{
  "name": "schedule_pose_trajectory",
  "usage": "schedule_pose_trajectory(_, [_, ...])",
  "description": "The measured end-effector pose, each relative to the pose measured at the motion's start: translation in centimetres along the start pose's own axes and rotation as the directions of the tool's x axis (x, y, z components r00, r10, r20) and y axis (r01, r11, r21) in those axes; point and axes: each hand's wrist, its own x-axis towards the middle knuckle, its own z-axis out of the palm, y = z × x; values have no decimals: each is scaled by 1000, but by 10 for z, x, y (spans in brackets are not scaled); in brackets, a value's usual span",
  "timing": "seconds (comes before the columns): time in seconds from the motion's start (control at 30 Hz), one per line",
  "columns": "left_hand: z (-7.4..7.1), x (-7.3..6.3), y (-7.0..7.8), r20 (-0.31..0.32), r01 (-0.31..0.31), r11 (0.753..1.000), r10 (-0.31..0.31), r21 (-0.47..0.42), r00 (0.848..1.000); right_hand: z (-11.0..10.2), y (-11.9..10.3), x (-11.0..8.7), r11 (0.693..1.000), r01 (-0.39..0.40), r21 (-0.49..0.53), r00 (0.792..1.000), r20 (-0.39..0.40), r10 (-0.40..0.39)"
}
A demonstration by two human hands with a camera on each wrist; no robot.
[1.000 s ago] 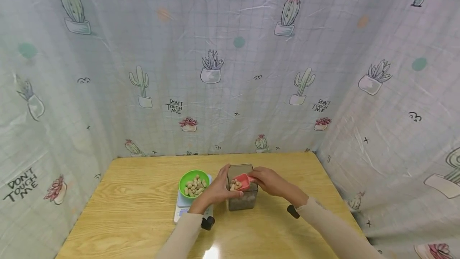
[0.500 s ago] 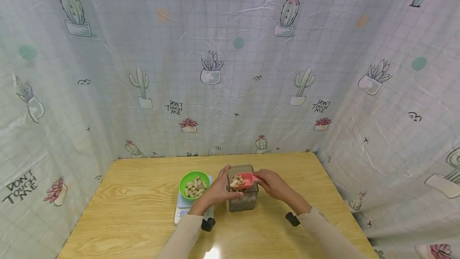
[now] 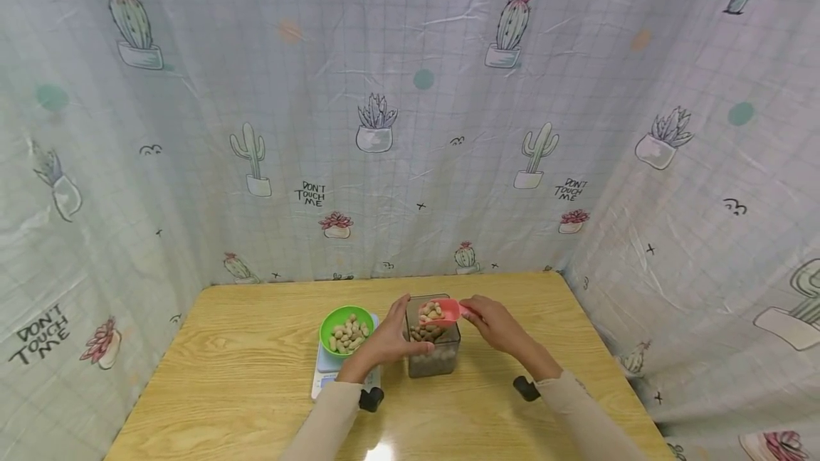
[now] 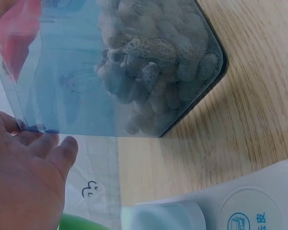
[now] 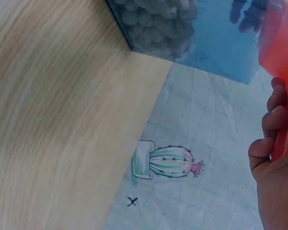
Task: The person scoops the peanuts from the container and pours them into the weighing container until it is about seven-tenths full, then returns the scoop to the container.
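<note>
A clear grey-tinted plastic container [image 3: 433, 366], partly filled with unshelled peanuts [image 4: 153, 52], stands upright on the table. My left hand [image 3: 387, 340] grips its left side near the rim, thumb across the front and fingers at the back. Over the container's mouth is a red scoop [image 3: 450, 311] loaded with peanuts. My right hand [image 3: 493, 322] holds the scoop by its handle; in the right wrist view the fingers [image 5: 276, 117] curl round that red handle. To the left, a green bowl [image 3: 326, 324] holding peanuts sits on a white kitchen scale [image 3: 320, 379].
The wooden table [image 3: 256, 375] runs back to a cactus-print curtain [image 3: 410, 183], which also hangs along both sides. The scale stands just left of my left forearm. Black wrist mounts [image 3: 371, 399] sit below both wrists.
My right hand has raised the scoop of peanuts from inside the container to above its mouth, shifting slightly right. The left hand stays on the container.
</note>
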Motion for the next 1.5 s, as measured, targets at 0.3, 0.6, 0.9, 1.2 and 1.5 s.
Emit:
schedule_pose_trajectory(0.3, [-2, -5, 3, -3, -7, 999, 7, 36, 1000, -16, -4, 5, 991, 93, -92, 993, -66, -100])
schedule_pose_trajectory(0.6, [-8, -16, 13, -41, -44, 998, 46, 51, 998, -34, -13, 12, 980, 156, -126, 981, -93, -168])
schedule_pose_trajectory(0.9, [-16, -29, 19, -108, -51, 995, 60, 83, 992, -47, -23, 21, 965, 227, -130, 966, -99, -241])
schedule_pose_trajectory(1.2, [-39, -39, 21, -198, -61, 997, 68, 42, 978, -55, -40, 38, 973, 192, -128, 976, -77, -203])
schedule_pose_trajectory(1.5, [-61, -57, 7, -243, -50, 995, 68, 82, 968, -47, -56, 49, 974, 186, -131, 976, -85, -198])
